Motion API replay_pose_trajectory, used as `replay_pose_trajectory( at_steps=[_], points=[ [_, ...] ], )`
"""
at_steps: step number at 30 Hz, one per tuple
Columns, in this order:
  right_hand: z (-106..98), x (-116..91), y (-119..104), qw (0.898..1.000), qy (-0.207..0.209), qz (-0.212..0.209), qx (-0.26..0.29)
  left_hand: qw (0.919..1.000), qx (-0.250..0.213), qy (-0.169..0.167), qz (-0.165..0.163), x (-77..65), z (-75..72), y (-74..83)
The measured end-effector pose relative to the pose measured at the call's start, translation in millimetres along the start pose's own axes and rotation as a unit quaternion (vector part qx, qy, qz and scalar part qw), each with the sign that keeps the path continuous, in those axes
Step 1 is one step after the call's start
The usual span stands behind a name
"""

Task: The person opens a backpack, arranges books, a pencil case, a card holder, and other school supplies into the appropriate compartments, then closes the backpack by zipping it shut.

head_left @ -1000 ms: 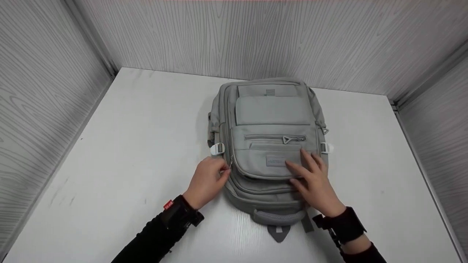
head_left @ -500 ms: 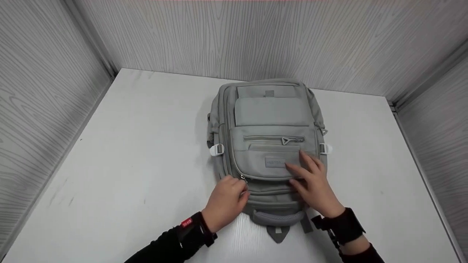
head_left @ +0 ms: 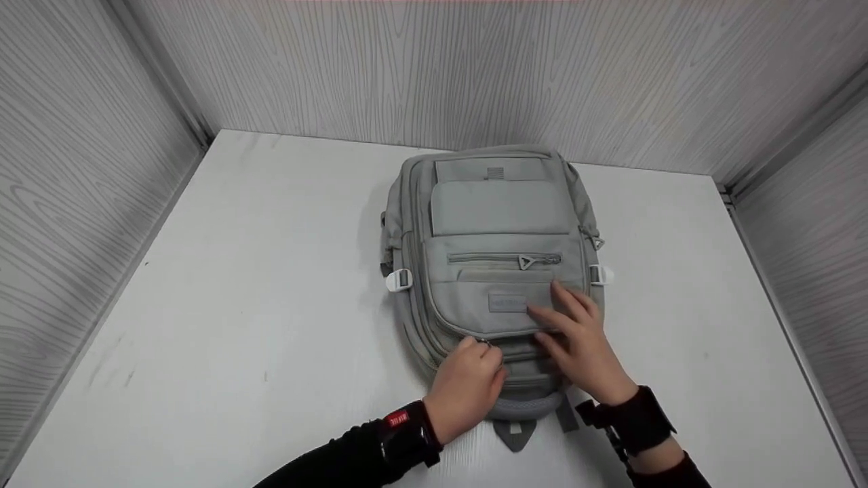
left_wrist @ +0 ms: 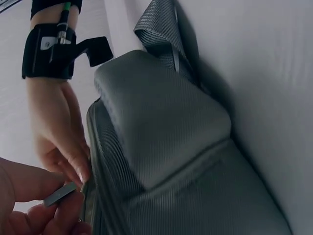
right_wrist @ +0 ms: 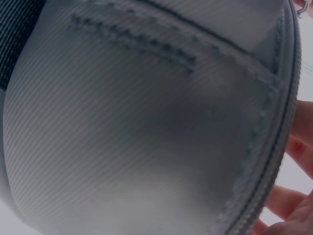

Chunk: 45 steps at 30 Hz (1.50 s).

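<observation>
A grey-green backpack (head_left: 502, 207) lies on its back, its carry handle (head_left: 525, 408) towards the person. My left hand (head_left: 468, 386) is at the lower edge of the front pocket (head_left: 461, 298). In the left wrist view its thumb and fingers pinch a flat zipper pull (left_wrist: 59, 194). My right hand (head_left: 584, 342) rests on the pocket's lower right with its fingers spread, beside the label patch (head_left: 507, 303). The right wrist view is mostly filled by the bag's fabric (right_wrist: 137, 127), with a curved zipper (right_wrist: 274, 171) in front of the right hand's fingers.
The white table (head_left: 291, 285) has grey wood-grain panels (head_left: 352, 74) at the back and both sides. White buckles (head_left: 399, 279) sit at the bag's sides. Another zipper, with a triangular pull (head_left: 526, 262), crosses the pocket front.
My left hand has carried the zipper pull down the pocket's left side, round the corner and rightward along the lower edge. The right hand has stayed in place.
</observation>
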State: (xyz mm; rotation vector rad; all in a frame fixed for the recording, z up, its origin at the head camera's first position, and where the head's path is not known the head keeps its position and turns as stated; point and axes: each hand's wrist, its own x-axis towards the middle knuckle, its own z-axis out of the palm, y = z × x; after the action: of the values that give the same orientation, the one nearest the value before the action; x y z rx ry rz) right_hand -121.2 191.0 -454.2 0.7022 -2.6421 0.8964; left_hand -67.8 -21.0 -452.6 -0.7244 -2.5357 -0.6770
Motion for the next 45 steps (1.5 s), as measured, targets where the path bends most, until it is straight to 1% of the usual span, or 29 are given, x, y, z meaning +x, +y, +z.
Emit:
replay_pose_trajectory(
  at_steps=[3,6,9,13,17,20,24,26,28,32,36,41,45],
  points=[
    [0,0,0,1.000,0.004,-0.005,0.000,0.9999,0.010,0.000,0.006,5.3,7.8,7.3],
    [0,0,0,1.000,0.005,-0.005,0.001,0.9996,0.020,-0.011,0.018,12.1,13.7,13.5],
    [0,0,-1,1.000,0.002,-0.001,0.004,0.9991,0.020,-0.023,0.029,16.0,15.9,16.3],
    [0,-1,-3,1.000,0.005,-0.004,-0.004,0.9991,0.017,-0.031,0.022,14.9,14.4,13.0],
    [1,-4,-9,0.999,0.027,-0.013,-0.035,0.9989,0.011,-0.044,0.016,11.9,7.9,6.3],
    [2,-8,-18,0.997,0.053,-0.028,-0.054,0.9991,-0.003,-0.035,0.022,10.2,0.1,-0.8],
    [8,-12,-31,0.992,0.087,-0.058,-0.077,0.9995,-0.001,0.011,0.028,11.9,-8.6,-13.1],
    [12,-13,-36,0.989,0.091,-0.067,-0.093,0.9989,0.021,0.030,0.030,14.4,-10.8,-19.3],
    [17,-14,-41,0.988,0.086,-0.067,-0.114,0.9980,0.041,0.039,0.029,16.8,-12.6,-23.9],
    [24,-14,-47,0.984,0.064,-0.053,-0.155,0.9957,0.075,0.037,0.041,20.4,-12.8,-28.5],
    [28,-12,-51,0.981,0.058,-0.024,-0.181,0.9923,0.103,0.030,0.062,21.5,-8.3,-30.0],
    [32,-9,-50,0.984,0.044,0.012,-0.172,0.9861,0.145,0.033,0.074,23.0,-1.1,-31.8],
    [31,-9,-47,0.988,0.031,0.024,-0.149,0.9807,0.172,0.037,0.085,25.0,3.4,-33.2]
  ],
)
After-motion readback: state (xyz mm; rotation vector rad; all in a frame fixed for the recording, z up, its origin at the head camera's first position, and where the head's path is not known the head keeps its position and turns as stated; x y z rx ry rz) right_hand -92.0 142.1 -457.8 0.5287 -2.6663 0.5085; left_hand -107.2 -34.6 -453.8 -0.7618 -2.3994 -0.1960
